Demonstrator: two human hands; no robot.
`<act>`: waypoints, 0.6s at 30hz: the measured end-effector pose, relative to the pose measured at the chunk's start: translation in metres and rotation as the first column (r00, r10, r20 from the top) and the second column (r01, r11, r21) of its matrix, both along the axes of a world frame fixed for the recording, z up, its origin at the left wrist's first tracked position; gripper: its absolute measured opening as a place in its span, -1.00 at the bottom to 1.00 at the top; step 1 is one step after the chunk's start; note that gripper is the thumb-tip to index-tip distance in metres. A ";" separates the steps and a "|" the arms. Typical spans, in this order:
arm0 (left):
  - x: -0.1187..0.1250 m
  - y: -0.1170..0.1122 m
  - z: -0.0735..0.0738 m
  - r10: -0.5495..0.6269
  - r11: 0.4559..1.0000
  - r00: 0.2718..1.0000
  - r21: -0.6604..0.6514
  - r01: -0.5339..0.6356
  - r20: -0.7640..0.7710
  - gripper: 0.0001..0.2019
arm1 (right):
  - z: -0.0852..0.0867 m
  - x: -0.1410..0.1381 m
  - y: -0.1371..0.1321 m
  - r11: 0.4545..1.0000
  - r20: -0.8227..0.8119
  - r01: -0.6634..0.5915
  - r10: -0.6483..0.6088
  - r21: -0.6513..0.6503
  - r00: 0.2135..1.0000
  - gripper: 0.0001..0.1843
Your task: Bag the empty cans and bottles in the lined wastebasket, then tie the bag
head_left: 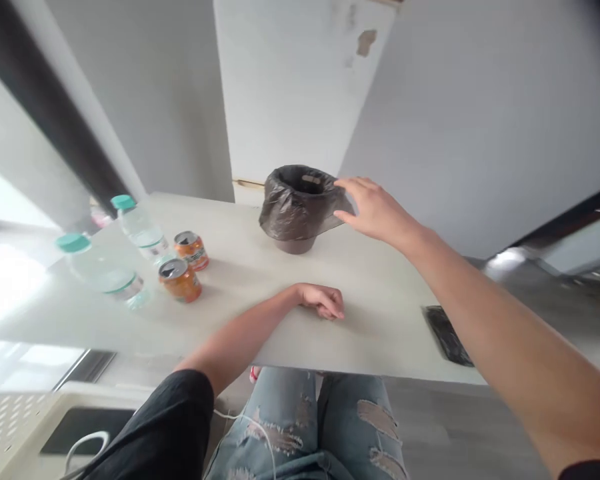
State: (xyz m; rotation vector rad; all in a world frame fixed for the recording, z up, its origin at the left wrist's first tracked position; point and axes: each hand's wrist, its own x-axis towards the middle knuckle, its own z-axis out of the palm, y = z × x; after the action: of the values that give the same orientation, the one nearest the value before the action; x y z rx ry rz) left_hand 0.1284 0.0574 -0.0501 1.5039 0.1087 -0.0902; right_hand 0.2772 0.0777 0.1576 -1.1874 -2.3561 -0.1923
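Note:
A small dark bin (pixel 294 245) lined with a black plastic bag (pixel 290 210) stands at the far middle of the white table (pixel 380 313). My right hand (pixel 373 210) reaches out to it, fingers stretched, the fingertips touching the bag's right rim. My left hand (pixel 323 300) rests on the table in front of me, fingers curled under into a loose fist with nothing seen in it.
Two orange drink cans (pixel 180 280) (pixel 192 250) and two clear water bottles with teal caps (pixel 103 270) (pixel 139 227) stand at the table's left. A flat black folded bag (pixel 447 335) lies near the right front edge. A white crate (pixel 25 427) sits low left.

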 end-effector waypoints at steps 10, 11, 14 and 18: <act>-0.001 -0.002 -0.002 -0.097 0.993 0.995 -0.069 0.097 0.006 -0.37 | -0.004 -0.024 0.030 0.984 0.006 0.030 -0.029 -0.176 1.000 -0.73; -0.001 -0.002 -0.001 -0.101 0.992 0.995 -0.071 0.102 0.010 -0.37 | -0.002 -0.023 0.018 0.979 0.005 0.020 -0.020 -0.201 1.000 -0.74; -0.001 -0.003 0.000 -0.105 0.992 0.994 -0.073 0.106 0.016 -0.36 | 0.004 -0.018 -0.019 0.968 0.008 0.006 -0.004 -0.251 1.000 -0.76; -0.001 -0.004 0.003 -0.098 0.994 0.995 -0.051 0.099 0.015 -0.37 | 0.012 -0.005 -0.050 0.953 0.064 -0.025 0.046 -0.300 0.997 -0.77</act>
State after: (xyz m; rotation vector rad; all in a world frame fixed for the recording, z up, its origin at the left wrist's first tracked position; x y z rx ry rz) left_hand 0.1275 0.0529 -0.0470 1.4574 0.0219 -0.1620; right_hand 0.2722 0.0281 0.1692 -1.2918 -2.5315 0.1445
